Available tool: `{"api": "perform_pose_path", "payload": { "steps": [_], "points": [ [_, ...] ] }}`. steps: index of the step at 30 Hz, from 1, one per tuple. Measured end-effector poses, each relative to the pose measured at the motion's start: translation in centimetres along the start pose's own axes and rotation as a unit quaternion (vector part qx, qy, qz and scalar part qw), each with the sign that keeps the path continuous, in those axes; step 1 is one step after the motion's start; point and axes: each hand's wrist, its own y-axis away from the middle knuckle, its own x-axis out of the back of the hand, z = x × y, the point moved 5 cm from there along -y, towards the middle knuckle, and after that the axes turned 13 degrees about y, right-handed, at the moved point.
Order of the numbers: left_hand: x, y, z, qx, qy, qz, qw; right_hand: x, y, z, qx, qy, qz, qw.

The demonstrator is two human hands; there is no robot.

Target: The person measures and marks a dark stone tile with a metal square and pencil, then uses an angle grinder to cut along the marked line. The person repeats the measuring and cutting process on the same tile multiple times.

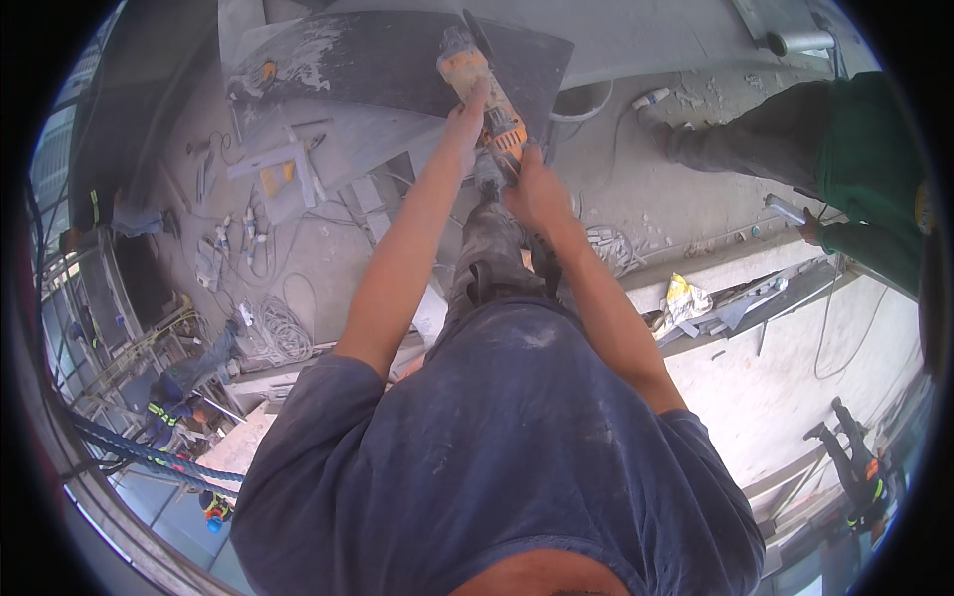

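Both my hands grip a dusty orange angle grinder (502, 124), held out in front of me over a dark curved sheet (397, 62). My left hand (467, 121) is wrapped round the body near its head. Farther back, my right hand (540, 191) closes on the rear end. The thin edge of the grinder's disc (478, 35) shows at its far end, over the sheet; whether it touches cannot be told. Pale dust and scuffs streak the sheet's surface, and a small orange object (268, 71) lies on its left part.
A co-worker in a green top (865, 169) is at the right, one hand on a silvery object (785, 209). Cords and plugs (248, 238) and a coiled cable (283, 333) litter the floor at left. A yellow-white bag (686, 298) lies on the ledge. Blue ropes (149, 452) hang lower left.
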Motion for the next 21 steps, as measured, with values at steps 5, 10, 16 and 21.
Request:
{"api": "perform_pose_path", "payload": {
  "steps": [5, 10, 16, 21],
  "points": [
    [0.5, -1.7, 1.2, -0.005, -0.018, 0.053, 0.998, -0.3, -2.9, -0.8, 0.000, 0.007, -0.002, 1.000],
    [1.2, -3.8, 1.7, 0.007, -0.038, 0.072, 0.997, -0.4, -3.7, -1.3, -0.024, 0.039, -0.031, 0.998],
    [0.5, 0.8, -0.2, 0.008, -0.053, 0.008, 0.999, 0.4, 0.7, -0.3, -0.016, 0.013, -0.003, 1.000],
    [0.2, 2.9, -2.4, 0.008, -0.032, 0.011, 0.999, 0.1, 3.4, 1.1, -0.021, 0.019, -0.011, 1.000]
  ]
}}
